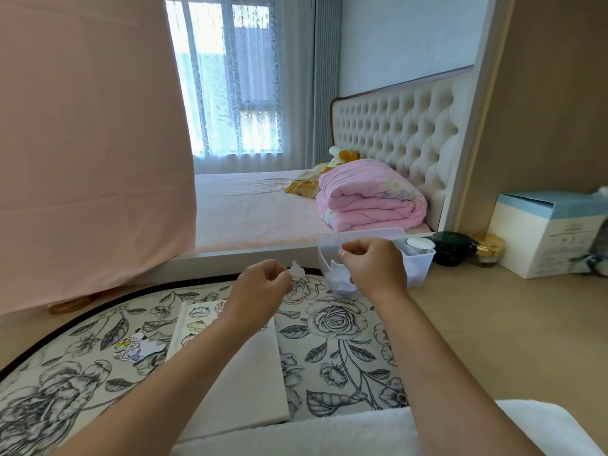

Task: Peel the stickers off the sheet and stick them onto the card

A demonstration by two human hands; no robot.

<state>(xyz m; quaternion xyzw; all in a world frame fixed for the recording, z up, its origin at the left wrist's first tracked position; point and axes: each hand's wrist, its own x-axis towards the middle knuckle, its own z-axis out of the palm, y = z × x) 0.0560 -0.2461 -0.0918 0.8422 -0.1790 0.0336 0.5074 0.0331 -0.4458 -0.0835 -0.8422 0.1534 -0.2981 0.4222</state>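
White card [250, 366] is lying flat on the flowered mat [345, 327], partly under your left forearm, and only its far end is carrying stickers. The danger, I think, is coming from the height. You are holding the small sticker [297, 269] up in the air, above the mat and beyond the card's far edge, so its glue side is probably hanging free. If it is curling back, it may be sticking to itself or to your fingertip, and then it could be tearing or landing crooked.

The plastic basket [418, 268] is standing just behind your right hand [378, 268], and a dropped piece could be falling in there. Your left hand [263, 284] is pinching the small sticker between thumb and forefinger. Your right hand is curling its fingers together nearby, apart from the left. Whether it is gripping a pale scrap, I cannot tell.
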